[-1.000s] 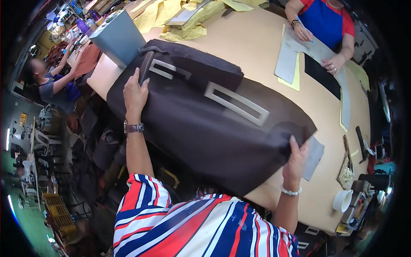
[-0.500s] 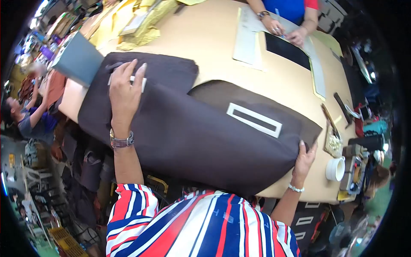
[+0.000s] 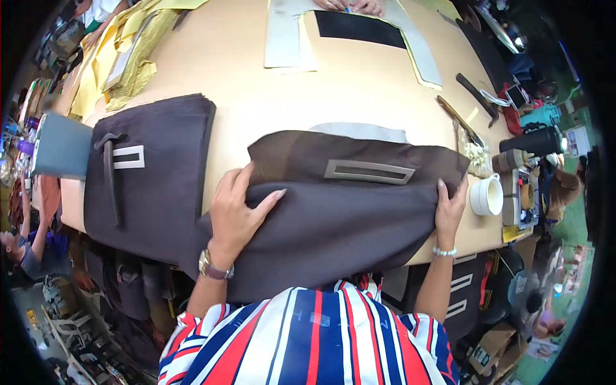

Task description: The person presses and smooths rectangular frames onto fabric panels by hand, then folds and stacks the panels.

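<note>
A large dark brown, leather-like panel (image 3: 333, 221) is in front of me, its far part folded or curled up to show a browner side. A pale rectangular frame (image 3: 369, 172) with a slot lies on that browner part. My left hand (image 3: 234, 208) holds the panel's left side, thumb on top and fingers at the upper left corner. On the right edge, my right hand (image 3: 451, 212) pinches the panel, its thumb on the near face and the other fingers partly hidden. To the left is a stack of similar dark panels (image 3: 173, 173), with a hammer (image 3: 113, 179) and another pale frame (image 3: 129, 157) on top.
A white cup (image 3: 486, 195) stands close to my right hand. Beyond it are a dark-handled tool (image 3: 459, 120), another hammer (image 3: 476, 96) and a tray of supplies (image 3: 520, 202). A grey box (image 3: 61, 146) borders the stack. A co-worker's hands (image 3: 353, 6) work at the far side.
My left hand has come off the stack area and moved right and nearer me. The panel has shifted off the stack, uncovering the hammer there. My right hand stays on the panel's right edge.
</note>
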{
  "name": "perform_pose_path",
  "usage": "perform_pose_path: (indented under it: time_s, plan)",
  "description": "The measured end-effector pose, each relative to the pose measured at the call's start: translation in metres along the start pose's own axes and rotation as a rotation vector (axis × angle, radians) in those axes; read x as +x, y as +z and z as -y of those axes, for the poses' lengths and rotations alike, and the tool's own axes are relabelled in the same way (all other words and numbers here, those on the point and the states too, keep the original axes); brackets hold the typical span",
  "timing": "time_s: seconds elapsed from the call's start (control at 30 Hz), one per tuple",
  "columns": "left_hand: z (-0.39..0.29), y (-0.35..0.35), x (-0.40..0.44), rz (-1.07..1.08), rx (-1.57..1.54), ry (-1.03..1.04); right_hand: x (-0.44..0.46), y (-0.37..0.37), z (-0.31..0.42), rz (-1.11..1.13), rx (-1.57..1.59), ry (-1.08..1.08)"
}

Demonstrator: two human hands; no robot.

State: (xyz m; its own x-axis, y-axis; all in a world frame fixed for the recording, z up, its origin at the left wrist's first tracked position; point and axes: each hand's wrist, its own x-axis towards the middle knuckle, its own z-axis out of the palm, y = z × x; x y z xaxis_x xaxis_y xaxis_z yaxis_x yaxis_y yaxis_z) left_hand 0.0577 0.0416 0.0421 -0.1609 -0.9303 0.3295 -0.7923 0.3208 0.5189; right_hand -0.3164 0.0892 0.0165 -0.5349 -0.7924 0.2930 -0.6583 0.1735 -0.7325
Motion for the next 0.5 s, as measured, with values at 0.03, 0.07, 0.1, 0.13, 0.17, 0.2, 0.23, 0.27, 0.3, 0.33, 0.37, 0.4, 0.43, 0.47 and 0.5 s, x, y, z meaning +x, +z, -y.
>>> perform_pose_path:
  time_s: [0.03, 0.07, 0.1, 0.13, 0.17, 0.2, 0.23, 0.27, 0.3, 0.33, 0.37, 0.4, 0.43, 0.47, 0.5]
  plan:
    - [-0.004, 0.002, -0.009, -0.065, -0.033, -0.042, 0.007, 0.0, -0.005, 0.026, 0.044, 0.016]
    - [-0.003, 0.009, -0.019, -0.192, -0.008, -0.02, 0.013, 0.001, -0.009, 0.021, 0.018, -0.044]
    - [-0.004, 0.01, -0.027, -0.225, 0.016, -0.02, 0.018, 0.002, -0.005, 0.049, 0.041, -0.006]
    - [-0.003, 0.011, -0.034, -0.222, 0.034, -0.027, 0.026, 0.005, -0.018, 0.059, 0.013, -0.032]
    - [-0.002, 0.01, -0.039, -0.222, 0.054, -0.036, 0.034, 0.009, -0.03, 0.07, -0.014, -0.061]
    - [0.0, 0.008, -0.041, -0.232, 0.075, -0.011, 0.038, 0.011, -0.024, 0.059, -0.016, -0.099]
    - [0.002, 0.003, -0.042, -0.244, 0.097, 0.015, 0.04, 0.015, -0.013, 0.046, -0.016, -0.137]
    - [0.003, -0.001, -0.042, -0.257, 0.119, 0.041, 0.041, 0.018, -0.009, 0.045, -0.015, -0.142]
    - [0.004, -0.005, -0.041, -0.237, 0.113, 0.012, 0.041, 0.02, 0.0, 0.057, 0.012, -0.112]
    - [0.006, -0.008, -0.04, -0.216, 0.106, -0.017, 0.043, 0.024, -0.003, 0.029, -0.034, -0.155]
    - [0.005, -0.012, -0.038, -0.196, 0.1, -0.045, 0.043, 0.029, -0.008, 0.0, -0.079, -0.198]
    - [0.002, -0.017, -0.035, 0.002, 0.06, -0.269, 0.042, 0.03, -0.008, 0.014, -0.047, -0.168]
    - [0.001, -0.016, -0.03, 0.009, 0.095, -0.199, 0.04, 0.032, -0.006, 0.03, -0.017, -0.138]
    - [0.0, -0.014, -0.023, 0.015, 0.129, -0.128, 0.04, 0.033, -0.004, 0.044, 0.014, -0.109]
    - [0.0, -0.012, -0.016, 0.022, 0.163, -0.057, 0.039, 0.033, -0.002, 0.037, 0.018, -0.101]
